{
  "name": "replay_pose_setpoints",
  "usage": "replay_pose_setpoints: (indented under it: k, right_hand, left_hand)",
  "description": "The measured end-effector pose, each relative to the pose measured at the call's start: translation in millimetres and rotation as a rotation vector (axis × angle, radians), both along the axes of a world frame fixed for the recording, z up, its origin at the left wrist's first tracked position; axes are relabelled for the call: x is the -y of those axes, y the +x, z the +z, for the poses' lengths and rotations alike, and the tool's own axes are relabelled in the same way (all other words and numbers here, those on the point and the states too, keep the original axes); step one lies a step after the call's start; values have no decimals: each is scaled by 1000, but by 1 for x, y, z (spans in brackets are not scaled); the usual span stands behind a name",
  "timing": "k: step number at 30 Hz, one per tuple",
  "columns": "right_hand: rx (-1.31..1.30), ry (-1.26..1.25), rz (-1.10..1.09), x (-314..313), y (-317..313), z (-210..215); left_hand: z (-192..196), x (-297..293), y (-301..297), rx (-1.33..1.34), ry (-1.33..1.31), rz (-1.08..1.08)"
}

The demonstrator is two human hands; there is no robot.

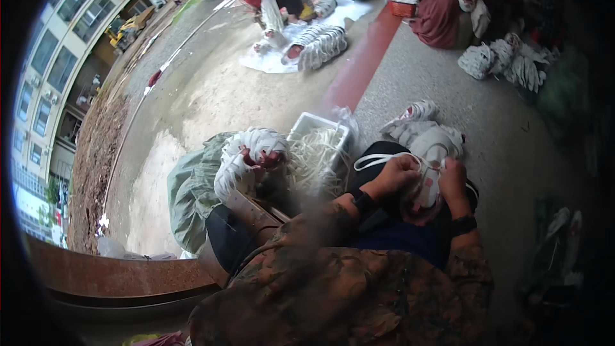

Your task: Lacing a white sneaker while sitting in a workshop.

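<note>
A white shoe upper (428, 187) with pinkish-red parts rests on my lap, between my two hands. My left hand (398, 174) is closed in a pinch on a white shoelace (378, 156), which loops out to its left. On the other side of the upper, my right hand (453, 178) is also closed, its fingertips pinching at the lace by the upper's edge. My fingers partly hide the lace ends. Just beyond my hands, more white shoe uppers (416, 129) lie in a bunch against my knees.
A white plastic crate (314, 120) full of white laces (315, 157) stands to my left. Beside it, a bundle of white uppers (246, 154) sits on a green sack (192, 186). Farther off, two people sit among piles of uppers (320, 46) and a red basket (402, 6).
</note>
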State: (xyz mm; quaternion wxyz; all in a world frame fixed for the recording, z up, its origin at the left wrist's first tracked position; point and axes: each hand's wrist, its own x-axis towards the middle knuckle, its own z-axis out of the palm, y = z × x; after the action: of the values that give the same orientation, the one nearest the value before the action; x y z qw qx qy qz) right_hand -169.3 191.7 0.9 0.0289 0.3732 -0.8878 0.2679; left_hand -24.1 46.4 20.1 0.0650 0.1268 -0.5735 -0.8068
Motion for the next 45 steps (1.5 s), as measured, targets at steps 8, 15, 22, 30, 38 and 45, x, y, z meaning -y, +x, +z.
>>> replay_pose_setpoints:
  k: [8, 15, 22, 30, 38, 45]
  right_hand:
    - [244, -346, -90, -15, -53, -75]
    - [-57, -69, -109, -12, 3, -29]
    - [-119, 4, 19, -18, 13, -10]
    - [252, -159, 93, -23, -10, -18]
    - [495, -316, -24, -34, 2, -11]
    - [386, -382, 29, -24, -24, -29]
  left_hand:
    - [-14, -5, -6, 37, -371, 112]
    - [15, -17, -8, 73, -721, 123]
    - [-2, -34, -33, -174, -833, 54]
    - [13, -52, -35, -24, -1028, -23]
    - [5, -58, -40, 0, -1107, -56]
    - [13, -71, -25, 11, -1275, -34]
